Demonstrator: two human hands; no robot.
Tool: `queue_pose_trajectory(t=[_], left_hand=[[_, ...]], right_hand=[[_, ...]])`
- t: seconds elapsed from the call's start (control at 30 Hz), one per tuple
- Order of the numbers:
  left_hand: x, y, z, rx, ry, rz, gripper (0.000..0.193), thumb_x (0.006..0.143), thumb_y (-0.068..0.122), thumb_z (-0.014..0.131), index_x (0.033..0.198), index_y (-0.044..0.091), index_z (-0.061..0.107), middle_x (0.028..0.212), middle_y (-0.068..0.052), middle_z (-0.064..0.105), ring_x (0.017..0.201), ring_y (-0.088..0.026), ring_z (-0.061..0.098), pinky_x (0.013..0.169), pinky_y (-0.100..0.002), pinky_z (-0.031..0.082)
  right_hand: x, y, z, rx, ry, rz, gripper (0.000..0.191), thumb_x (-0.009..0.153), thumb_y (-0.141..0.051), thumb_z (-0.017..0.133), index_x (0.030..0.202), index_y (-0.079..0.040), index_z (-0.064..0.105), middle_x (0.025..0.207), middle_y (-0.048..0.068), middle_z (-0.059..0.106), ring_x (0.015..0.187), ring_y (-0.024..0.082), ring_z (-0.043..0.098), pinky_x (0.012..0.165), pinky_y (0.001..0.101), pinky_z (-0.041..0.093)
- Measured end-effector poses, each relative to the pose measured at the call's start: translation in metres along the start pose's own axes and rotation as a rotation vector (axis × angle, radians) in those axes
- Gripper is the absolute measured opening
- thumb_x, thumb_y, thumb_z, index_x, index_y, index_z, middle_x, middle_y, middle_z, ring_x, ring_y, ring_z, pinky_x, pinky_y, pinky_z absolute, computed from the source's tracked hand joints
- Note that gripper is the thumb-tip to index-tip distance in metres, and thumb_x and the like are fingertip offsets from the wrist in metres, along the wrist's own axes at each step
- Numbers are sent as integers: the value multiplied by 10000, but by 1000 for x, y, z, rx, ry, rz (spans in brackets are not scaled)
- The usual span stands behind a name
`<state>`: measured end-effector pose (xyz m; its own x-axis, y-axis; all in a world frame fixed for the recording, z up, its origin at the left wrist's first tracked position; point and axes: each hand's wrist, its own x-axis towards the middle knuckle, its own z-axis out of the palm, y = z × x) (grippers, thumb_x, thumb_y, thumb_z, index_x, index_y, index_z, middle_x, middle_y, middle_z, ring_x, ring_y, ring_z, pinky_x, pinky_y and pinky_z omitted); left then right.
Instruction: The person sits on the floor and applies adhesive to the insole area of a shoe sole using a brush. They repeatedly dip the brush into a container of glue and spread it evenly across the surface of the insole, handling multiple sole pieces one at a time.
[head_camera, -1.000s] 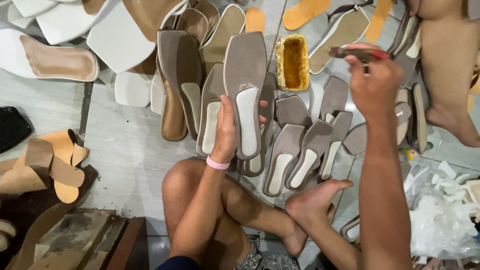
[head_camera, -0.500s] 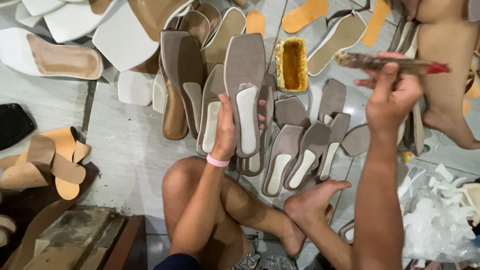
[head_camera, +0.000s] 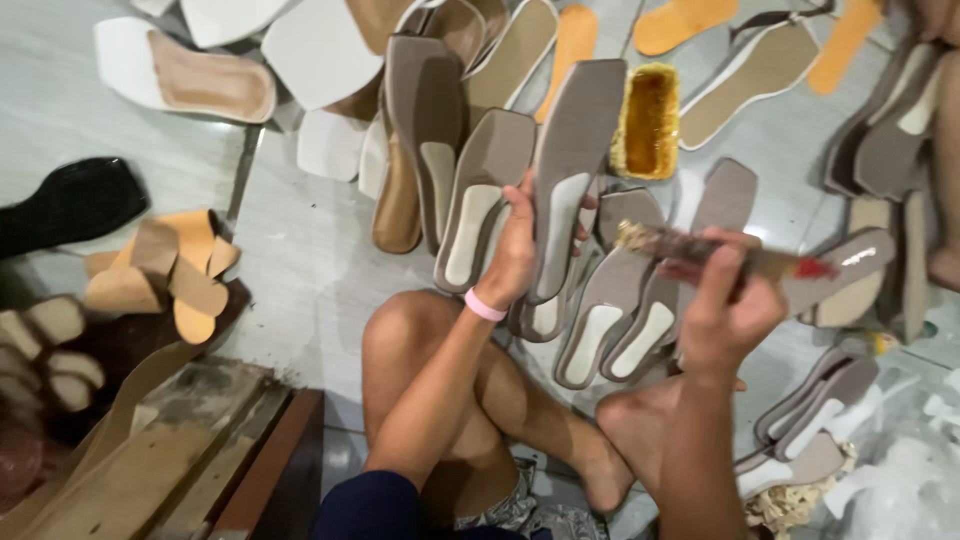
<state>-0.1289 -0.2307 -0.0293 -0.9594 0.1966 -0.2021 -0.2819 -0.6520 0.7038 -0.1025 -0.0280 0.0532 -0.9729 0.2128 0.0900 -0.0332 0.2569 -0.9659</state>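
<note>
- Pale glossy floor tiles (head_camera: 300, 250) are lying under scattered soles, with a black sole (head_camera: 70, 205) and tan strapped sandals (head_camera: 165, 270) sitting at the left.
- Grey soles (head_camera: 470, 190) with pale insets are fanning out flat across the middle.
- Left hand (head_camera: 515, 245), with a pink wristband (head_camera: 484, 305), is gripping one long square-toed grey sole (head_camera: 570, 165), holding it upright, much as half a second ago.
- Yellow-crusted glue tin (head_camera: 650, 120) is sitting just beyond that sole.
- Right hand (head_camera: 725, 305) is closing around a brush (head_camera: 700, 250) with a red-tipped handle; it has dropped lower and leftward, now near the held sole's right edge, bristles just beside it.
</note>
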Motion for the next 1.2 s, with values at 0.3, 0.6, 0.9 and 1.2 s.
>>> queue_pose_trajectory(t=[0.3,0.6,0.9,1.2], left_hand=[[-7,4,4,225,9,108,916,1031,756,192,1660,92,247,1189,-113,625,922,-170,612,836,-324,558],[-11,6,9,346,13,162,922,1045,753,193,1676,81,220,1214,-117,620,926,-175,611,880,-313,529],[-12,10,14,439,18,173,909,1052,723,149,1686,79,251,1284,-140,623,958,-226,621,923,-349,530],[-14,5,11,618,-69,239,824,1110,655,80,1676,83,253,1703,-151,381,1564,-328,405,1322,-408,307]], right_hand=[[-38,-27,60,-190,-37,-112,257,1129,-119,619,1197,126,656,1082,199,747,870,192,745,792,300,644],[-34,-38,63,-326,-76,-238,203,1113,-82,640,1172,109,673,1048,180,757,863,197,766,785,280,638],[-33,-37,60,-409,-97,-253,202,1113,-102,655,1145,94,694,1028,162,768,854,187,773,765,270,620],[-21,-32,58,-337,-65,-257,264,1156,-164,634,1187,97,660,1054,166,769,880,192,778,746,251,660]])
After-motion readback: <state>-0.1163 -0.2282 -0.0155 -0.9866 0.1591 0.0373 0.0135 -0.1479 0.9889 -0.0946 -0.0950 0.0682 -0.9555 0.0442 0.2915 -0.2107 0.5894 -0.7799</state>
